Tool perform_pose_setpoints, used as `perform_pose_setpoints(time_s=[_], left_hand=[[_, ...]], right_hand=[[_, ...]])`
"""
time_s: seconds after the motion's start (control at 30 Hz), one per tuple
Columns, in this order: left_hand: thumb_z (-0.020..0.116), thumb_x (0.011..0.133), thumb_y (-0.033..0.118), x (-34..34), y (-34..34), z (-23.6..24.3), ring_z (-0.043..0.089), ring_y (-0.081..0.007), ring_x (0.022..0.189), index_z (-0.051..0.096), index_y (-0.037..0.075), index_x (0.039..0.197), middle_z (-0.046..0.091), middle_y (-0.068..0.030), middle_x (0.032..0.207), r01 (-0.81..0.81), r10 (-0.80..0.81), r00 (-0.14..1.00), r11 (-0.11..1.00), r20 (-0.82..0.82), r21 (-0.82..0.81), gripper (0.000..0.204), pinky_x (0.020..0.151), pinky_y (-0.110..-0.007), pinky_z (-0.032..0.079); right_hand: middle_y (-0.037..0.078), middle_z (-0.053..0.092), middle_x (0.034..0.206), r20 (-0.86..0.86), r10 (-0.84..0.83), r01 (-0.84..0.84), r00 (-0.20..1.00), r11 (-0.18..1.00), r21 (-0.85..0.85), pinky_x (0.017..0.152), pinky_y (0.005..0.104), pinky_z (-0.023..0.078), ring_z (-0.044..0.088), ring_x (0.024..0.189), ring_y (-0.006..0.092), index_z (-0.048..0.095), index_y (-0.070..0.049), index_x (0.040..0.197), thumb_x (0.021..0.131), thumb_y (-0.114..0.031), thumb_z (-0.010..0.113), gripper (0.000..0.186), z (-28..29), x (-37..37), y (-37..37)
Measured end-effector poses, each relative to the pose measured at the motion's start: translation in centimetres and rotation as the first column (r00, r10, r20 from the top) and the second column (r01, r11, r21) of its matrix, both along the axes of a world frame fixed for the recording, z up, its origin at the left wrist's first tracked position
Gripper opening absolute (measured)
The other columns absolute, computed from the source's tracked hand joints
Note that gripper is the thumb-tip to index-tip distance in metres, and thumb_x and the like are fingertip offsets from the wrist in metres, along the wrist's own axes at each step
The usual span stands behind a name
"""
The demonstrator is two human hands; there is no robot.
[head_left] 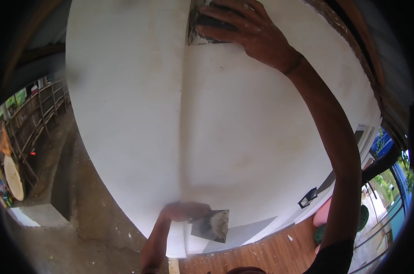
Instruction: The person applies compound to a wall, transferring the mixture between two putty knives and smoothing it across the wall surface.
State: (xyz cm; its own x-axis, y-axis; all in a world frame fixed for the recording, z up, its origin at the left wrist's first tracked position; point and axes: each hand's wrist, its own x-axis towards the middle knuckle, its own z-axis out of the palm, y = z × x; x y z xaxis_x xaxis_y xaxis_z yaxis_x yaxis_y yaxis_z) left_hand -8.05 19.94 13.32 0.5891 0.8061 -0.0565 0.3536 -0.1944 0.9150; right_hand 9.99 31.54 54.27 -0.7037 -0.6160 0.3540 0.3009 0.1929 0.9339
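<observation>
My right hand (257, 32) is raised to the top of the white wall (248, 114), with its fingers pressed over a dark flat scraper blade (214, 22) smeared with white filler. Part of that blade lies hidden under the fingers and past the picture's upper edge. Low down, my left hand (184, 211) grips a second square metal scraper (220, 227), which carries a lump of greyish-white putty. A vertical joint or edge (183, 137) runs down the wall between the two hands.
A small black wall box (307, 197) is set low at the right. Wooden-looking flooring (271, 249) lies below it, near a pink object (323, 213). At the left are a concrete floor (99, 205), a low block (38, 213), a stick fence (31, 114) and an oval board (13, 179).
</observation>
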Motion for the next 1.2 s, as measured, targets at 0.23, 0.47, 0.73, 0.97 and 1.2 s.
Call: perform_pose_setpoints(time_s=[0.23, 0.47, 0.73, 0.97, 1.2], left_hand=[[0.045, 0.106, 0.031, 0.7, -0.2, 0.4, 0.048, -0.0061, 0.065, 0.060, 0.002, 0.117, 0.054, 0.0015, 0.078, 0.031, -0.033, 0.997, 0.999, 0.076, 0.027, 0.035, 0.058, -0.024, 0.042], [0.041, 0.107, 0.034, 0.0, -0.1, 0.6, 0.046, -0.0071, 0.061, 0.060, 0.003, 0.116, 0.052, 0.0016, 0.073, 0.074, -0.072, 0.996, 0.996, -0.045, 0.043, 0.038, 0.057, -0.025, 0.041], [0.042, 0.107, 0.032, 0.3, -1.0, 1.0, 0.046, -0.0060, 0.065, 0.061, 0.002, 0.115, 0.052, 0.0014, 0.075, -0.007, 0.008, 1.000, 1.000, -0.021, 0.017, 0.036, 0.058, -0.024, 0.041], [0.043, 0.107, 0.032, -0.3, -0.1, -1.1, 0.046, -0.0060, 0.065, 0.059, 0.002, 0.117, 0.052, 0.0017, 0.076, 0.062, -0.067, 0.993, 0.996, 0.092, 0.063, 0.035, 0.059, -0.024, 0.042], [0.042, 0.107, 0.034, -0.2, -0.3, -0.3, 0.049, -0.0065, 0.070, 0.059, 0.002, 0.118, 0.055, -0.0001, 0.079, 0.049, -0.049, 0.999, 0.999, 0.008, -0.015, 0.038, 0.062, -0.025, 0.043]], right_hand=[[0.002, 0.046, 0.145, 0.020, 0.053, -0.053, 0.998, 0.999, -0.010, 0.112, 0.0420, 0.032, 0.040, 0.134, 0.0215, 0.061, -0.030, 0.127, 0.085, -0.004, 0.062, 0.049, 0.0, -0.2, 1.4], [0.001, 0.045, 0.145, 0.011, -0.077, 0.078, 0.997, 0.993, -0.087, 0.111, 0.0421, 0.033, 0.039, 0.134, 0.0214, 0.061, -0.029, 0.128, 0.084, -0.004, 0.063, 0.051, -0.5, 0.2, 0.3], [-0.007, 0.050, 0.143, -0.109, -0.217, 0.204, 0.970, 0.971, -0.123, 0.109, 0.0398, 0.035, 0.042, 0.134, 0.0190, 0.062, -0.030, 0.129, 0.082, 0.008, 0.059, 0.060, -1.7, 5.7, 1.1], [-0.002, 0.051, 0.141, -0.082, -0.061, 0.056, 0.995, 0.996, -0.062, 0.109, 0.0410, 0.035, 0.042, 0.133, 0.0205, 0.062, -0.030, 0.127, 0.083, 0.002, 0.061, 0.055, -0.7, 1.4, -1.2], [0.001, 0.053, 0.137, -0.034, -0.033, 0.033, 0.999, 0.999, -0.007, 0.107, 0.0416, 0.037, 0.043, 0.131, 0.0221, 0.062, -0.032, 0.124, 0.081, 0.001, 0.065, 0.054, -0.2, -0.3, -0.8]])
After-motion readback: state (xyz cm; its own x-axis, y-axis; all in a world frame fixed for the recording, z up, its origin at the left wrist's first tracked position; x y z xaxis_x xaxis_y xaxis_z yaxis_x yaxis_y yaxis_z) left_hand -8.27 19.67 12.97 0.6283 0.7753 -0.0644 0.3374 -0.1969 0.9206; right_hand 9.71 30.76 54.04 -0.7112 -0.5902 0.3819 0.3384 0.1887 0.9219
